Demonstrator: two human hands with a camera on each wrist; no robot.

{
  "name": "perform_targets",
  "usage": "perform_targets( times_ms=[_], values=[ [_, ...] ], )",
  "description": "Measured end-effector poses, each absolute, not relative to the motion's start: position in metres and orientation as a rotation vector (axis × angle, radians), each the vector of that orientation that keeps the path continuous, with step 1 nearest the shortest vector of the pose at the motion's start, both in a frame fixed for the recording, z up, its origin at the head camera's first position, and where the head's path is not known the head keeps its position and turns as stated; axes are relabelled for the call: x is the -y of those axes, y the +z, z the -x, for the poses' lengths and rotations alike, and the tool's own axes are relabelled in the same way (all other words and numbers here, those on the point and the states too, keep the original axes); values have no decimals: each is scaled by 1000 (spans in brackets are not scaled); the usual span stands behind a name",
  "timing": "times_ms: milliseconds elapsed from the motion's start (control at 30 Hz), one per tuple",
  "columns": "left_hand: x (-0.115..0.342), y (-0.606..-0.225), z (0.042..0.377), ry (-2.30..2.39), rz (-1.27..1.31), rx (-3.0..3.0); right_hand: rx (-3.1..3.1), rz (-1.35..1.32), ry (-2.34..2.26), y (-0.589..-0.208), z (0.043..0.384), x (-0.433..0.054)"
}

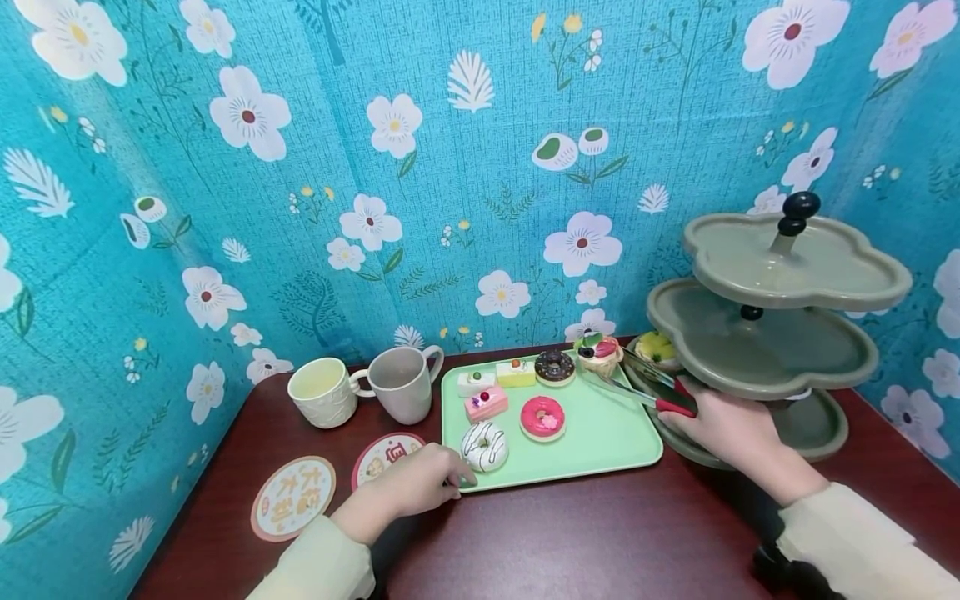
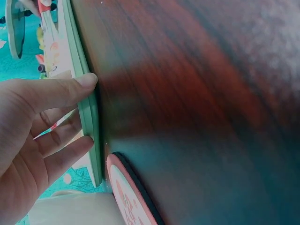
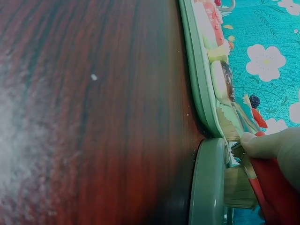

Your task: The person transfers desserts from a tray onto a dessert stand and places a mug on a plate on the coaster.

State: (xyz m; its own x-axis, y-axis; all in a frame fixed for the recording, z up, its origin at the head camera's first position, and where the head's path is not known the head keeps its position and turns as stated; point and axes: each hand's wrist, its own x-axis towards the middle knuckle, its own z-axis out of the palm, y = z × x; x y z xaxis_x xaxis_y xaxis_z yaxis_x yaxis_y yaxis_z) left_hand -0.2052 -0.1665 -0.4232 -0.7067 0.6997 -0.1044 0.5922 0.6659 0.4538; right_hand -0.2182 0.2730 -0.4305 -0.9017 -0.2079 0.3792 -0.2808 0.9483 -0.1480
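My right hand grips red-handled tongs beside the tiered stand. Their metal arms are spread, with the tips right at a fruit-topped tart on the back edge of the green tray. The right wrist view shows my thumb on the red handle. My left hand holds the tray's near left corner beside a white striped donut. In the left wrist view, the thumb lies over the tray rim and other fingertips are partly hidden behind it.
The three-tier stand rises over my right hand, with a yellow-topped tart on its bottom tier. Cakes, a pink donut and a chocolate donut lie on the tray. Left are a cup, mug and round coasters.
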Motion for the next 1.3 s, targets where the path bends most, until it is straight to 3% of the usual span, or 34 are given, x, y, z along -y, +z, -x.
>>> perform_targets(
  times_ms=[1300],
  values=[
    [166,-422,204,582,-1013,-2605,2795,-297,356,-429,216,-273]
  ],
)
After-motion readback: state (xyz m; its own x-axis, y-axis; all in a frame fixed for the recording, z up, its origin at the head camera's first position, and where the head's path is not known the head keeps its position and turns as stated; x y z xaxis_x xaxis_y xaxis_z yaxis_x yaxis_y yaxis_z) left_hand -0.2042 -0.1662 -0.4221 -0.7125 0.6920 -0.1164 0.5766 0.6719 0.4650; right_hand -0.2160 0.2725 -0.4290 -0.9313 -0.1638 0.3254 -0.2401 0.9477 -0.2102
